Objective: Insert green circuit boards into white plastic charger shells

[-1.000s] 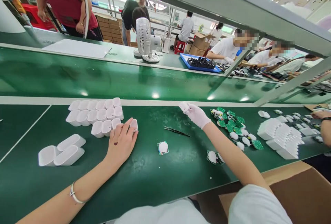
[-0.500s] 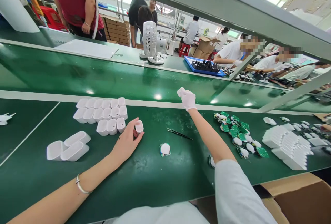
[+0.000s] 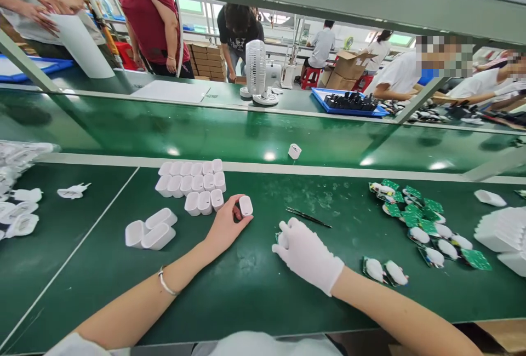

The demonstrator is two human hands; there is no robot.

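Note:
My bare left hand (image 3: 226, 226) pinches a small white plastic housing (image 3: 245, 205) between thumb and fingers, just right of a cluster of the same housings (image 3: 191, 183) standing on the green bench (image 3: 246, 279). My gloved right hand (image 3: 306, 253) lies on the bench in front of me. Its fingers curl over a small white-capped circuit board (image 3: 280, 237), most of which is hidden under the glove. One white housing (image 3: 294, 151) stands alone on the glossy green conveyor (image 3: 164, 131) beyond the bench.
Black tweezers (image 3: 308, 217) lie just beyond my right hand. Green boards and white-capped pieces (image 3: 415, 219) are heaped to the right, with white stacks (image 3: 503, 235) further right. Larger white shells (image 3: 150, 233) and plug parts (image 3: 20, 208) lie left. Other people work across the conveyor, by a fan (image 3: 258, 74).
My right hand left a white housing on the conveyor and came back to the white-capped board on the bench. My left hand lifted one housing from the cluster. The view shifted left.

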